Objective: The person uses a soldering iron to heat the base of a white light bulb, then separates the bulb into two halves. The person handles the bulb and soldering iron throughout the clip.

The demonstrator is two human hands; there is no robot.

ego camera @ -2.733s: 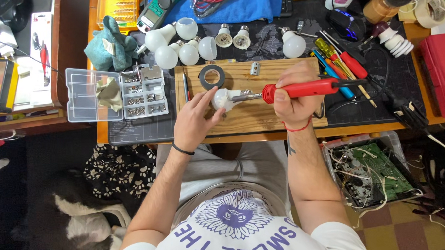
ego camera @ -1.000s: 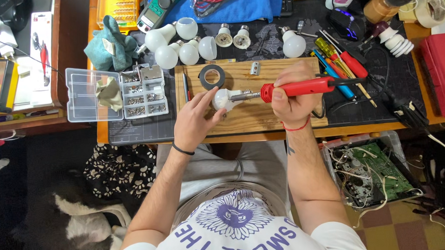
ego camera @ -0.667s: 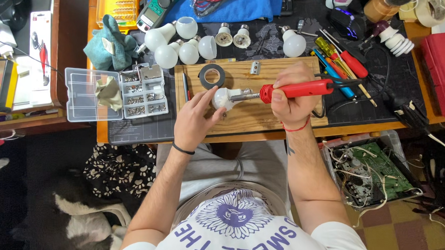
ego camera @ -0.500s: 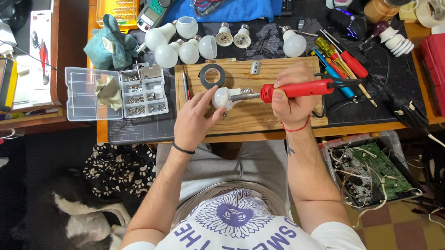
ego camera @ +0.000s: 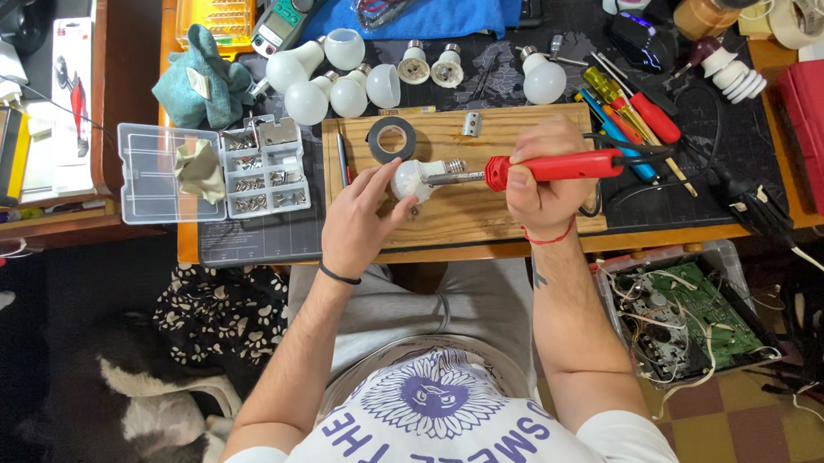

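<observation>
My left hand [ego camera: 355,226] steadies the bulb [ego camera: 410,179] while my right hand [ego camera: 540,183] grips the red soldering iron [ego camera: 528,169], whose tip should stay, I think, on the base.

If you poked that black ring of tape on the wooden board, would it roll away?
Probably not: the tape roll lies flat on the wooden board, so a poke would likely slide it. Stood on edge, its round shape would probably roll. It looks light and fairly firm.
</observation>
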